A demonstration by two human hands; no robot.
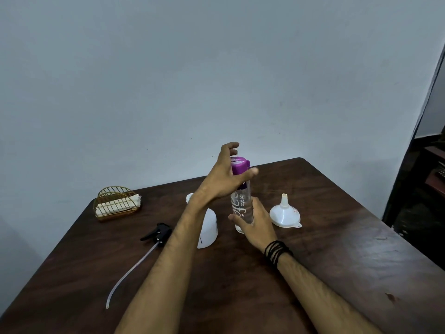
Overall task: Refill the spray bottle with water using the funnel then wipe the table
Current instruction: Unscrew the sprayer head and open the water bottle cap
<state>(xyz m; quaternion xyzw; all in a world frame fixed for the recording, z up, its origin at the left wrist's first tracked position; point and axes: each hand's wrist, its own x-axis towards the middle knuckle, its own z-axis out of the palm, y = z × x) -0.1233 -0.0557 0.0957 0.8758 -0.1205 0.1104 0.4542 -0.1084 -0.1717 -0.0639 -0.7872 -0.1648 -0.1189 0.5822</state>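
Right hand [255,222] wrapping around the lower body of one clear water bottle [241,206], holding it upright on the table [337,249]; black cord bracelet [277,251] sitting on that wrist. Left hand [226,174] reaching across to the purple cap [238,166], fingers spread and loosely curled around it, thumb at the near side; whether actually pinching the cap, impossible to tell. Some water showing in the bottle's lower part.

Standing just behind the left forearm, one white spray bottle [209,227], partly hidden, its neck open with no head on it. Lying on the table to the left, one black trigger sprayer head [157,231], its clear dip tube [130,271] trailing toward the near edge. Resting mouth-down just right of the water bottle, one white funnel [284,212], spout pointing up.

Sitting near the far left corner, one gold wire holder [116,203] containing white folded napkins [115,206].

Carrying everything, a dark brown wooden table with a glossy top; behind it a plain pale blue-grey wall [216,68]; at the far right, a dark doorway edge [423,112].
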